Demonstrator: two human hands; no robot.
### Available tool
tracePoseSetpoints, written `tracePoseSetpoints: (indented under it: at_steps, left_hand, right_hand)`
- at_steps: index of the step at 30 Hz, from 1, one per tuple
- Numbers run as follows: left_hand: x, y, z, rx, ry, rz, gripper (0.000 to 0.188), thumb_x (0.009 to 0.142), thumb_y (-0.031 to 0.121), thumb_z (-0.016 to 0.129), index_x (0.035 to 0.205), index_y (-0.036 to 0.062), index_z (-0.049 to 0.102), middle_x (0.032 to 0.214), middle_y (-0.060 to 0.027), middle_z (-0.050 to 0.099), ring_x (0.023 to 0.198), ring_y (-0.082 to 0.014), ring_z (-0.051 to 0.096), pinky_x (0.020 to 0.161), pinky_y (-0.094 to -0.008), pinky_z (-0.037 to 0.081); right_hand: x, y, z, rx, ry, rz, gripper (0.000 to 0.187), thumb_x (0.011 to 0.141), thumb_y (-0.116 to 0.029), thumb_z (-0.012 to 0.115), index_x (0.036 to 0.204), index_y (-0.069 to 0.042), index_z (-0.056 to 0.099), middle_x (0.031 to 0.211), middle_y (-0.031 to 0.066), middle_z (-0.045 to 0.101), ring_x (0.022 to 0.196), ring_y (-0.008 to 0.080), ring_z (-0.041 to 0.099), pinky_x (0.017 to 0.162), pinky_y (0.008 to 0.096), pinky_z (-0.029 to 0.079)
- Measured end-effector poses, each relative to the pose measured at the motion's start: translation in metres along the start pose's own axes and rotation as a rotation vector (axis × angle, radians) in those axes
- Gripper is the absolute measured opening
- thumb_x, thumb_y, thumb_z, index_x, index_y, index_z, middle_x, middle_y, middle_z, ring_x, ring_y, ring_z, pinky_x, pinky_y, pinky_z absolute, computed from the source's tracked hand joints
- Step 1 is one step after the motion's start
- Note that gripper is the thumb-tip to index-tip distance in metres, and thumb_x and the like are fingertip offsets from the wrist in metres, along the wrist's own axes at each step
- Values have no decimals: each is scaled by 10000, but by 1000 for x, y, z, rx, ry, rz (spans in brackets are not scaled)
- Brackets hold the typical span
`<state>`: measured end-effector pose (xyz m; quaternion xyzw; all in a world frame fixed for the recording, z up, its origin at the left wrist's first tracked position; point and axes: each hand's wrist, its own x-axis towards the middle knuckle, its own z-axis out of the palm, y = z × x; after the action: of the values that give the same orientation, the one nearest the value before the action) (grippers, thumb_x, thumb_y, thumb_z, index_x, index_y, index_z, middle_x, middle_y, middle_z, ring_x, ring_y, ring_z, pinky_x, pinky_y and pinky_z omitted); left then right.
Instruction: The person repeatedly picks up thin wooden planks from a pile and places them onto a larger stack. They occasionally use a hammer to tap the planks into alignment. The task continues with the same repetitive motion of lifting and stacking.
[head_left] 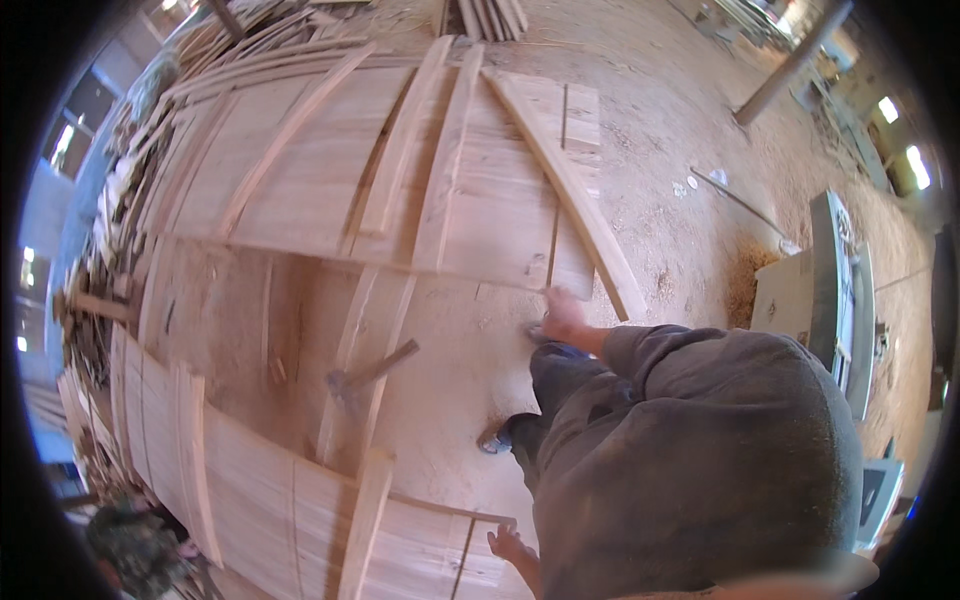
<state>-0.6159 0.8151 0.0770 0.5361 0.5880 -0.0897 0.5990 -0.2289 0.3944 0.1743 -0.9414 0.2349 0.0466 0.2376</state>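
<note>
My right hand (566, 318) reaches the near edge of a large wooden panel (300, 215), its fingers curled at that edge by the corner. Several loose wooden strips lie across this panel, and one slanting strip (570, 190) ends close to my right hand. At the bottom, my left hand (508, 547) is beside the edge of a second wooden panel (255, 470); its fingers are spread and it seems to hold nothing. A short wooden beam (367, 520) lies across that panel. Between the panels, a hammer-like tool with a wooden handle (385, 365) rests on a supporting timber; its head is blurred.
A person in patterned clothing (135, 545) is at the lower left beside the second panel. Stacked timber (120, 200) lines the left side. A pale machine (815, 295) stands at the right. A post (795, 60) rises at the upper right, and sawdust covers the floor.
</note>
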Motion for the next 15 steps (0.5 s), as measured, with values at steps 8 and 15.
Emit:
tracePoseSetpoints:
  at_steps: [8, 15]
  left_hand:
    - [-68, 68, 147, 109, -71, 146, 520, 832, 26, 622, 1327, -27, 472, 827, -115, 610, 620, -187, 582, 478, -258, 416]
    - [-96, 90, 285, 1041, -378, 624, 639, 798, 300, 636, 1229, -163, 545, 1063, -341, 643, 1034, -452, 627, 907, -450, 481]
  right_hand:
    - [87, 180, -76, 10, -34, 457, 773, 699, -185, 696, 1352, 18, 334, 1245, 293, 511, 1176, 454, 526, 987, 518, 445]
    - [92, 219, -99, 241, -190, 453, 736, 642, -202, 746, 1249, 14, 390, 1108, 306, 593, 1055, 447, 613, 910, 488, 506]
